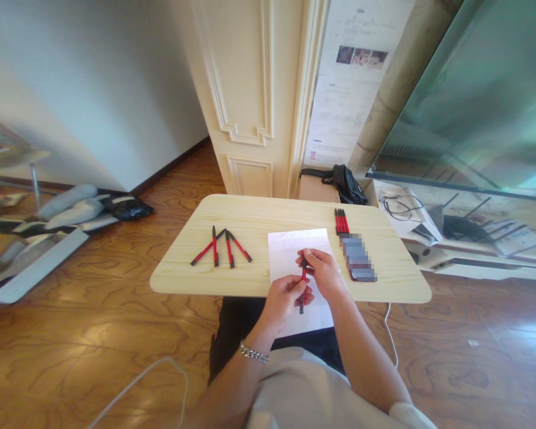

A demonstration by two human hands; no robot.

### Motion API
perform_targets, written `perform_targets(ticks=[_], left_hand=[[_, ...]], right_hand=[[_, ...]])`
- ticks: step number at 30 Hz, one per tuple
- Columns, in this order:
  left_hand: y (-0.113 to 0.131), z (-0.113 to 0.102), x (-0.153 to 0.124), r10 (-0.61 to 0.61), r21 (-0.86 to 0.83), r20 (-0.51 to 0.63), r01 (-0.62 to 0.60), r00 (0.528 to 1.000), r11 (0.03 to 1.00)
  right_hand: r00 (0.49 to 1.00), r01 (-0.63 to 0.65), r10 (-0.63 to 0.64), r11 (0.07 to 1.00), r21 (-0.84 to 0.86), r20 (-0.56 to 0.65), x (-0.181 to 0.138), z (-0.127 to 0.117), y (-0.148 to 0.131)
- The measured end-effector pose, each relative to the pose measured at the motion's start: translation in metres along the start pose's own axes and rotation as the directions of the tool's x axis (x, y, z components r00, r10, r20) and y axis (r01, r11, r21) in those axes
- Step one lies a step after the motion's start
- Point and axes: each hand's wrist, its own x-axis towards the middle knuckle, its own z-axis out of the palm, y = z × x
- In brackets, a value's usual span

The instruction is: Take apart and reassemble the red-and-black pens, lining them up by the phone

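Both my hands hold one red and black pen (302,290) upright over a white sheet of paper (295,250) on a small light wooden table (205,271). My left hand (286,298) grips the pen's lower part. My right hand (324,271) pinches its upper end. Several red and black pens (223,247) lie scattered on the table's left side. A neat row of red pens (342,221) lies at the table's right, beside a blurred flat object (360,257).
A cream panelled door (250,95) stands behind the table, with a black bag (346,182) on a box next to it. A glass-fronted low shelf with cables (451,220) is at right. Cushions and a tray (49,232) lie on the wooden floor at left.
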Motion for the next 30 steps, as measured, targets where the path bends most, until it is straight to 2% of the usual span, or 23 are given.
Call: perform_targets(ticks=[2,4,9,13,17,19,24,26,28,30], left_hand=[[0.004,0.0,-0.001,-0.025,-0.025,0.036,0.026,0.999,0.999],[0.004,0.0,-0.001,-0.018,-0.002,0.011,0.018,1.0,1.0],[-0.011,-0.001,0.007,0.053,0.126,-0.09,-0.041,0.995,0.991],[-0.018,-0.004,0.011,0.096,0.177,-0.086,-0.08,0.992,0.981],[-0.006,-0.004,0.014,0.104,0.137,-0.007,-0.102,0.995,0.985],[0.003,-0.002,0.017,0.134,0.092,0.012,-0.134,0.991,0.987],[0.019,0.008,0.028,0.262,0.03,-0.1,-0.26,0.96,0.965],[0.02,0.013,0.032,0.288,0.012,-0.136,-0.289,0.948,0.957],[0.018,0.019,0.034,0.293,-0.042,-0.141,-0.301,0.946,0.953],[0.016,0.024,0.035,0.293,-0.092,-0.112,-0.303,0.95,0.949]], right_hand=[[0.999,-0.025,0.021,0.995,0.095,0.045,0.0,-0.001,0.0],[1.0,0.004,-0.008,0.994,0.112,0.031,0.001,-0.001,0.001],[0.989,0.11,-0.117,0.991,-0.075,-0.086,0.001,0.001,0.007],[0.98,0.132,-0.158,0.969,-0.209,-0.117,0.0,0.003,0.006],[0.994,0.087,-0.094,0.988,-0.125,-0.056,-0.001,0.001,0.002],[0.993,0.097,-0.104,0.99,-0.099,-0.063,-0.002,-0.003,0.002],[0.953,0.191,-0.239,0.951,-0.244,-0.186,-0.011,-0.016,0.009],[0.962,0.183,-0.214,0.966,-0.182,-0.169,-0.017,-0.016,0.012],[0.976,0.162,-0.161,0.987,-0.004,-0.147,-0.022,-0.011,0.014],[0.981,0.15,-0.12,0.966,0.21,-0.15,-0.024,-0.005,0.014]])
